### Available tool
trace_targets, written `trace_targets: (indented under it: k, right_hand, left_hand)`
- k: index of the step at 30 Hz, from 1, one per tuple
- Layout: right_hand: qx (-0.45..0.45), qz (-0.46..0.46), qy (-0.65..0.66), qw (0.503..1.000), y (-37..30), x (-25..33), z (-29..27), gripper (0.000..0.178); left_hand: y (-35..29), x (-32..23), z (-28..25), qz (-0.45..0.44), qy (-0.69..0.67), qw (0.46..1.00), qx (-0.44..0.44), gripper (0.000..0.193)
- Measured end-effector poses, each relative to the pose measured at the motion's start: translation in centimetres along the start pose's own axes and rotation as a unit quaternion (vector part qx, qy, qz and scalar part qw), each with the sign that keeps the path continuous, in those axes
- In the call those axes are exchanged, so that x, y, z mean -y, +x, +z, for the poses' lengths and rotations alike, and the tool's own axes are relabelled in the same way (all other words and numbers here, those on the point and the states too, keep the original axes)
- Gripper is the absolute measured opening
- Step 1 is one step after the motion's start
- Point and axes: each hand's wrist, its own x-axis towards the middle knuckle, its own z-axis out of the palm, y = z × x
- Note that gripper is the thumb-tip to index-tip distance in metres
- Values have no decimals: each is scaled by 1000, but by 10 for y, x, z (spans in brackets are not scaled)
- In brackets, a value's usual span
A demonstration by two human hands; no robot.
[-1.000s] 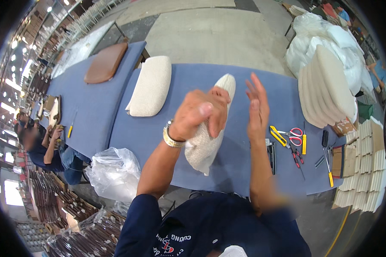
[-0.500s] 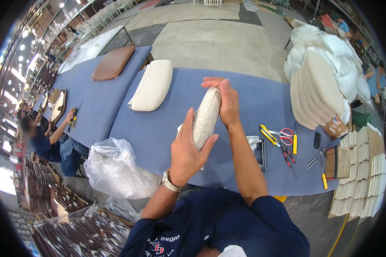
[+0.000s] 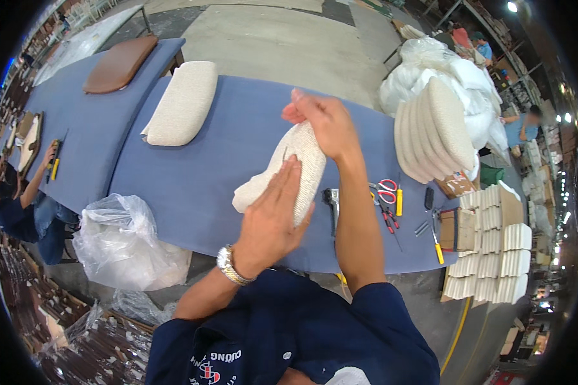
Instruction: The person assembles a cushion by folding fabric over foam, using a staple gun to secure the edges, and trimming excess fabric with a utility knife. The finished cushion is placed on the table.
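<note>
A cream fabric-covered cushion point(image 3: 309, 168) is tilted above the blue padded table, its broad textured side toward me. My left hand point(image 3: 271, 221) grips its lower part, with the fingers together along the face and the thumb by the right edge. Against the cushion's upper right edge rests my right hand point(image 3: 329, 125); its fingers reach past the top, apart and slightly blurred. Another cream cushion point(image 3: 185, 106) lies on the table to the left. Behind my right forearm, a staple gun point(image 3: 332, 202) is partly hidden.
Red-handled scissors point(image 3: 386, 190), pliers point(image 3: 389, 219) and screwdrivers lie right on the blue table point(image 3: 244, 115). Stacked cream cushions point(image 3: 430, 131) stand at its far right. A plastic bag point(image 3: 119, 237) hangs at the front left. A co-worker point(image 3: 26, 212) holds a tool further left.
The cushion has turned from nearly edge-on to show its broad face. My left fingers now lie across that face. My view has shifted right, and the right hand stays at the upper edge.
</note>
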Motion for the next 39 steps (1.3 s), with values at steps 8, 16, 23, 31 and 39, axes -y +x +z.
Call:
trace_targets:
  k: [8,16,23,31,39]
  right_hand:
    - [57,-313,-8,948,-11,-27,36,98]
    - [0,-213,-19,977,-14,-21,71,59]
    - [-29,48,39,998,2,-158,134,60]
    - [-88,285,144,944,-62,-298,173,69]
    - [11,89,181,979,-86,-225,150,52]
  left_hand:
    - [-16,59,-83,-86,-121,988,44,81]
    - [-35,84,-112,-76,-124,986,80,76]
    - [-129,137,-161,-298,-212,931,1,59]
    - [-257,205,-249,-518,-64,850,71,42]
    - [-325,240,-206,-650,-234,708,-144,47]
